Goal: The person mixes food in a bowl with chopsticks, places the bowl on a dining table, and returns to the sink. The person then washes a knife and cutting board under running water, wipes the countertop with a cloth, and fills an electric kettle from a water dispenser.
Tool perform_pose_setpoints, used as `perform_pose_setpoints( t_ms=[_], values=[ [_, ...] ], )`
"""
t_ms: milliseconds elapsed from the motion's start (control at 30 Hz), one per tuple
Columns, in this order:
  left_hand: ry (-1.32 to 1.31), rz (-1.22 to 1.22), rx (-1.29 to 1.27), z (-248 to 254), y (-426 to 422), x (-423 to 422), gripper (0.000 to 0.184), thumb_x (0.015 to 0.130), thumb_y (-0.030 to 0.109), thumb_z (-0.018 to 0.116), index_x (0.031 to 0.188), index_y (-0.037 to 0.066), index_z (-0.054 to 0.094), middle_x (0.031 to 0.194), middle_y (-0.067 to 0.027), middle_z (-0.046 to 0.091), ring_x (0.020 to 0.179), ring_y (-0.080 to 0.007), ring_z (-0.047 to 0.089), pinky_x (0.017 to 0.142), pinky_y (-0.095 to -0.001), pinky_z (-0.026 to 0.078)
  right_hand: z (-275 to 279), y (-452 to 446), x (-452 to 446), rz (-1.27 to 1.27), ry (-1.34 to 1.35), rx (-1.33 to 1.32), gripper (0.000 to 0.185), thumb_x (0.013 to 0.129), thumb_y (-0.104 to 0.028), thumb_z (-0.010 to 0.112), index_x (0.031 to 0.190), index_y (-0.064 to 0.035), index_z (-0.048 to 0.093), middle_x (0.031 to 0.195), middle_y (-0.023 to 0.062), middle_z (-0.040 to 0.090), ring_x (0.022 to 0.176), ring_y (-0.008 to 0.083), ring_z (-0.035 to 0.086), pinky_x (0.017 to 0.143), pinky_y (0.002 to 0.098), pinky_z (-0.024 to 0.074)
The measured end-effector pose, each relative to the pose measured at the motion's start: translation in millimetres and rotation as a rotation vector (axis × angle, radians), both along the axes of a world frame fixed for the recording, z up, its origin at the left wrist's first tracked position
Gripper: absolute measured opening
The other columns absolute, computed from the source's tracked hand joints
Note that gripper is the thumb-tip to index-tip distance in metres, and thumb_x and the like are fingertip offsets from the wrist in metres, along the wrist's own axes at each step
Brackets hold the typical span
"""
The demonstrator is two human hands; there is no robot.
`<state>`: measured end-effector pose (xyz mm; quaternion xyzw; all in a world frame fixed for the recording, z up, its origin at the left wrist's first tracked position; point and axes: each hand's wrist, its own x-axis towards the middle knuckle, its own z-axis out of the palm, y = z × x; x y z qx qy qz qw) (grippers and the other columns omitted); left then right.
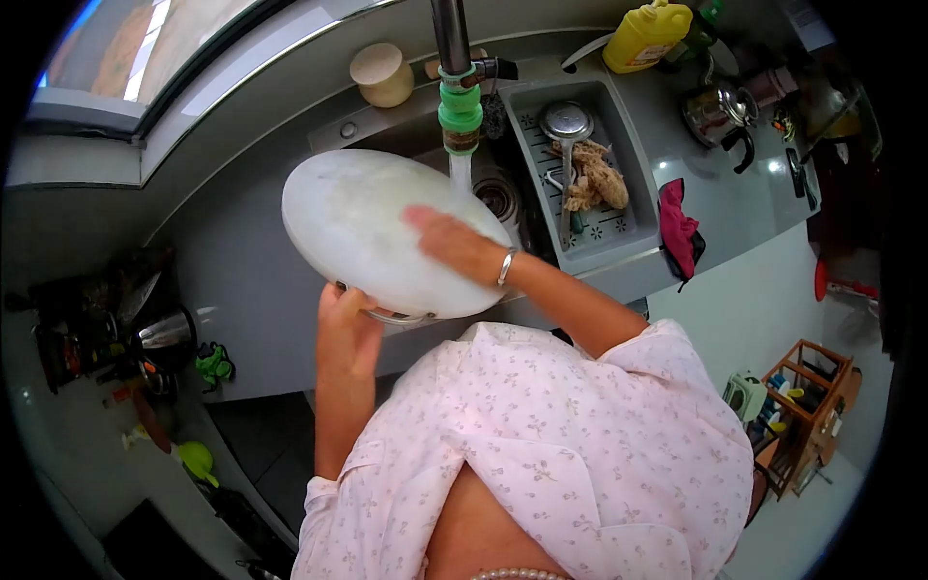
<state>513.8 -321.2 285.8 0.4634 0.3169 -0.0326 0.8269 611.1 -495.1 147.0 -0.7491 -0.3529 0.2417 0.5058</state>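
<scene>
A large round white cutting board [362, 213] is tilted over the sink, its far edge close to the running water. My left hand [346, 314] grips the metal handle [396, 317] on the board's near edge. My right hand [449, 242], with a bracelet at its wrist, lies across the board's wet face. Motion blurs its fingers, but they look stretched out flat, and I see nothing in them. Water runs from the faucet [459, 111] with green fittings, just beyond the right hand. The board hides much of the sink basin, while the drain [495, 198] shows beside it.
To the right, a grey drain basin [628, 159] holds a metal ladle-like utensil [566, 123] and a brown scrubbing cloth [594, 179]. A yellow jug [648, 37], a kettle [717, 111] and a pink cloth [679, 227] are farther right. A cream container [382, 75] stands behind the sink.
</scene>
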Motion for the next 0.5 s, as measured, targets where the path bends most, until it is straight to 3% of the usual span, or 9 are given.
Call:
perform_pose_setpoints(
  t_ms=[67,100,200,233,300,333,400,467,500],
  values=[
    [-0.006,-0.011,0.0,2,8,-5,0.032,0.073,0.001,0.051,0.104,0.001,0.05,0.1,-0.0094,0.058,0.087,-0.0227,0.059,0.079,-0.0392,0.051,-72,-23,15,-0.182,0.201,-0.351,0.059,0.1,-0.04,0.032,0.14,0.0024,0.037,0.15,0.0201,0.029,0.141,0.0288,0.025,0.115,0.0357,0.0198],
    [-0.006,-0.027,0.003,3,11,-8,0.03,0.073,0.001,0.051,0.103,0.001,0.051,0.098,-0.0095,0.058,0.087,-0.0226,0.059,0.08,-0.04,0.051,-55,-34,20,-0.214,0.235,-0.491,0.059,0.1,-0.042,0.028,0.133,0.0039,0.044,0.144,0.0222,0.037,0.137,0.0301,0.032,0.113,0.0372,0.0245],
    [0.006,0.085,-0.031,15,10,-13,0.029,0.073,0.0,0.049,0.102,0.001,0.051,0.097,-0.0097,0.058,0.086,-0.0223,0.059,0.08,-0.0409,0.051,-133,-32,35,-0.478,0.15,-0.507,0.062,0.098,-0.047,0.036,0.133,0.003,0.047,0.138,0.0194,0.048,0.133,0.0297,0.041,0.113,0.0352,0.0276],
    [0.002,0.091,-0.028,15,9,-14,0.029,0.073,0.0,0.049,0.102,0.001,0.051,0.097,-0.0097,0.058,0.086,-0.0223,0.059,0.08,-0.0409,0.051,-127,-27,42,-0.474,0.146,-0.503,0.062,0.098,-0.047,0.036,0.133,0.003,0.047,0.138,0.0194,0.048,0.133,0.0297,0.041,0.113,0.0352,0.0276],
    [0.036,0.152,0.0,15,7,-15,0.028,0.074,0.0,0.048,0.102,0.001,0.051,0.097,-0.0097,0.058,0.087,-0.0234,0.059,0.081,-0.0412,0.05,-96,-5,59,-0.819,0.732,0.148,0.048,0.098,-0.036,0.044,0.12,0.0043,0.058,0.118,0.016,0.063,0.113,0.0285,0.058,0.102,0.0363,0.0427],
    [0.031,0.158,0.003,15,7,-16,0.028,0.074,0.0,0.048,0.102,0.001,0.051,0.097,-0.0097,0.058,0.087,-0.0234,0.059,0.081,-0.0412,0.05,-82,6,61,-0.811,0.729,0.151,0.048,0.098,-0.036,0.044,0.12,0.0043,0.058,0.118,0.016,0.063,0.113,0.0285,0.058,0.102,0.0363,0.0427],
    [0.042,0.116,-0.016,13,6,-16,0.03,0.073,-0.001,0.048,0.103,0.0,0.051,0.098,-0.0102,0.057,0.09,-0.0248,0.058,0.08,-0.0419,0.05,-60,25,61,-0.521,1.045,0.73,0.037,0.097,-0.029,0.049,0.114,0.002,0.061,0.106,0.0125,0.067,0.101,0.0246,0.064,0.091,0.0333,0.0496],
    [0.043,0.095,-0.027,8,6,-14,0.031,0.072,-0.002,0.047,0.103,0.0,0.05,0.098,-0.0103,0.056,0.09,-0.0254,0.058,0.08,-0.0421,0.05,-35,62,62,-0.418,1.203,0.702,0.039,0.099,-0.031,0.046,0.119,-0.0016,0.061,0.111,0.0114,0.066,0.105,0.0232,0.062,0.093,0.0354,0.0479],
    [0.057,0.072,-0.037,6,5,-14,0.032,0.072,-0.002,0.047,0.104,0.0,0.05,0.098,-0.0105,0.056,0.091,-0.026,0.057,0.08,-0.0423,0.049,3,73,52,-0.257,0.826,0.489,0.04,0.099,-0.032,0.044,0.127,-0.0047,0.055,0.12,0.0112,0.061,0.113,0.0231,0.057,0.097,0.0371,0.045]
  ],
)
